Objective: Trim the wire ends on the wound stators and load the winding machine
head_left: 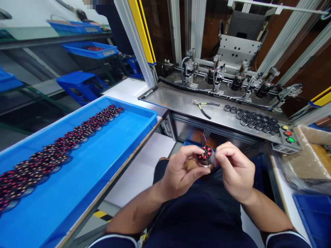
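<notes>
In front of my body, my left hand [178,170] grips a small round motor stator [206,155] between thumb and fingers. The stator has a dark ring with red wire windings, and a thin loose red wire rises from its top. Close against its right side is my right hand [234,172], thumb and forefinger pinched together. What lies in that pinch is too small to make out. To the left, a blue tray [124,144] bears several rows of wound stators [64,144] with red and copper windings.
Ahead, a machine's steel ledge [176,103] carries wire cutters [204,107] and a cluster of black unwound cores [256,119]. Colored push buttons [289,134] sit at its right end. A plastic-lined box [310,155] stands right. Behind the tray are blue bins [90,50] and a person.
</notes>
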Demonstrator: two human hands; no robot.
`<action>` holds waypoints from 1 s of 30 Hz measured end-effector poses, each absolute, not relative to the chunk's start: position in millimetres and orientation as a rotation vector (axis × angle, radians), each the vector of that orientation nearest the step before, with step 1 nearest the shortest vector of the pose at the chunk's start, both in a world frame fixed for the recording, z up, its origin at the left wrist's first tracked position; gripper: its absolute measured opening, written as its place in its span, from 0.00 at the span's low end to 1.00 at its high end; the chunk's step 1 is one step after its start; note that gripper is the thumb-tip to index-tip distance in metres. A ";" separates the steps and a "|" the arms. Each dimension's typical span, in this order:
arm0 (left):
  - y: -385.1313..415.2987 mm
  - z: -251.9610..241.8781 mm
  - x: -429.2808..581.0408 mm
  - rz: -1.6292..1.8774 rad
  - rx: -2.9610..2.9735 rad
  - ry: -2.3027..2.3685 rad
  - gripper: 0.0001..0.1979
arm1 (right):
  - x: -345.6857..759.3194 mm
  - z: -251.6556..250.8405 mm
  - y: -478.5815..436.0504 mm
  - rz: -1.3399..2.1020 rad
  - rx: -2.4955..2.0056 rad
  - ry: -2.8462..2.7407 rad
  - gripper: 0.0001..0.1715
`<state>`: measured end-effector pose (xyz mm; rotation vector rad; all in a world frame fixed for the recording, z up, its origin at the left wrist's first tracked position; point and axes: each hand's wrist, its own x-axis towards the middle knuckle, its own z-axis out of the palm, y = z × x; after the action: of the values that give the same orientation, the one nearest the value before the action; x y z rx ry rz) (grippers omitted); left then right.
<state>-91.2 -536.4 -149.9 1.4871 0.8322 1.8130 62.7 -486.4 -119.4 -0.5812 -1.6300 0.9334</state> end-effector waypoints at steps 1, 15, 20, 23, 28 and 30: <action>-535.5 -151.5 -91.3 1.893 1.617 0.902 0.22 | 61.2 -122.9 -486.6 1.065 -0.606 -1.568 0.12; -532.5 -151.1 -99.0 1.947 1.939 1.038 0.26 | 49.2 -131.3 -484.4 1.716 -0.654 -1.169 0.19; -538.7 -150.2 -100.6 1.865 1.645 0.909 0.24 | 50.8 -133.9 -484.1 1.635 -0.635 -1.252 0.19; -542.1 -146.7 -103.2 1.712 1.392 0.704 0.19 | 55.3 -130.9 -482.1 1.465 -0.602 -1.395 0.15; -539.0 -144.0 -99.8 1.564 0.908 0.436 0.21 | 65.0 -112.9 -476.2 0.848 -0.399 -1.788 0.08; -534.9 -143.1 -96.5 1.466 0.734 0.459 0.24 | 68.6 -107.3 -474.4 0.690 -0.328 -1.874 0.08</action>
<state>-96.5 -534.9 -143.1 0.7336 0.4593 1.4663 68.6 -474.4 -107.3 -0.3284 -1.8742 0.6901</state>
